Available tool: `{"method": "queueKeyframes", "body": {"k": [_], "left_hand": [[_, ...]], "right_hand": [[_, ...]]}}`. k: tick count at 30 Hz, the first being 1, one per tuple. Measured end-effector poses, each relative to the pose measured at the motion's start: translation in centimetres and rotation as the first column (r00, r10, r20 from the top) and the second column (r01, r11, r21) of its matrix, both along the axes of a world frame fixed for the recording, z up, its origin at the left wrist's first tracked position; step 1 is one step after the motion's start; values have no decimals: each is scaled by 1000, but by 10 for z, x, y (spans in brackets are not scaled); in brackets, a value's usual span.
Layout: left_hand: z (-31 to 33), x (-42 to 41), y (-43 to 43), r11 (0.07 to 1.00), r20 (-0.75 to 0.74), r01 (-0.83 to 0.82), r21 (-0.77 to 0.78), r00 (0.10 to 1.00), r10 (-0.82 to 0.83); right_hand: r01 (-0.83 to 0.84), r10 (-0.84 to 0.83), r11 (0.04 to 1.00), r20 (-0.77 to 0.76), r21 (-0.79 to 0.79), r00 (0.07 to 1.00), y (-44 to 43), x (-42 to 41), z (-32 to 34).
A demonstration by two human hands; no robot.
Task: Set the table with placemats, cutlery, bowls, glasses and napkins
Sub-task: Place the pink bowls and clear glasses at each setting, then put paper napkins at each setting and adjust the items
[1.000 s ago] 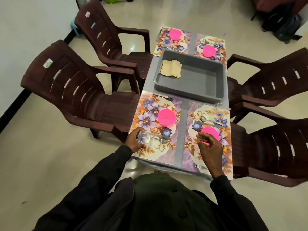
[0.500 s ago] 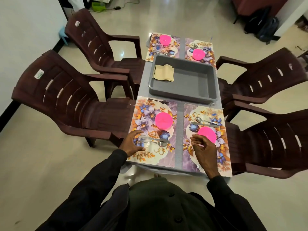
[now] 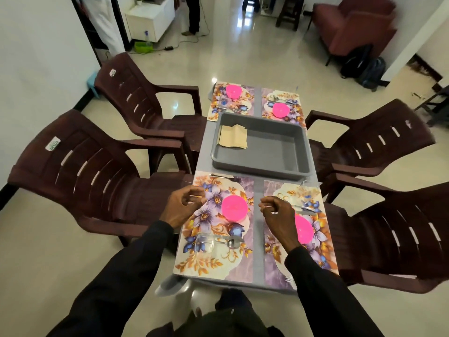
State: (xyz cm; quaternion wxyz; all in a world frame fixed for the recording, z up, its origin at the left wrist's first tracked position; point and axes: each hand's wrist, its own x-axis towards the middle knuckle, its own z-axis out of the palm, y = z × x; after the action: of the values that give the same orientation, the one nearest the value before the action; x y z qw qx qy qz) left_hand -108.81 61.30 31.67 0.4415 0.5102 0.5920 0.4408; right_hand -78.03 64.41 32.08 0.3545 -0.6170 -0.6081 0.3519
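Placemats point(image 3: 201, 261), pink bowls point(image 3: 234, 207), cutlery point(image 3: 230, 242) and glasses point(image 3: 205, 242) appear laid at four places; napkins point(image 3: 233, 139) lie in the grey tray point(image 3: 262, 171), undistributed. Left hand point(image 3: 181, 205) and right hand point(image 3: 279, 215) hover loosely curled, empty, above the near settings.

Glossy cream tile floor point(image 3: 243, 57), white wall point(image 3: 36, 57) on left. Four dark brown plastic chairs point(image 3: 80, 166) flank grey table point(image 3: 203, 152), two each side. Maroon armchair point(image 3: 357, 27) far right, dark bags point(image 3: 364, 66) beside it. White cabinet point(image 3: 150, 18) far left.
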Motion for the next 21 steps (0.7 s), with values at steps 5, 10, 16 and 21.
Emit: {"method": "queueKeyframes", "body": {"k": [5,10,16,21], "left_hand": [[16,-9,59,997,54,-72,-15,996,73],[24,-8,121,983,161,-148,-110,973,164],[11,0,196,961,190,-206,-187,952,241],[-15,-1,229,928,197,-268,-259,926,322]], "right_hand": [[26,-26,999,0,-22,1000,84,-19,4],[18,-19,999,-24,-50,1000,183,-41,-8],[12,-12,986,-3,-166,1000,289,-62,-42],[61,-49,957,46,-284,998,365,-80,-80]]}}
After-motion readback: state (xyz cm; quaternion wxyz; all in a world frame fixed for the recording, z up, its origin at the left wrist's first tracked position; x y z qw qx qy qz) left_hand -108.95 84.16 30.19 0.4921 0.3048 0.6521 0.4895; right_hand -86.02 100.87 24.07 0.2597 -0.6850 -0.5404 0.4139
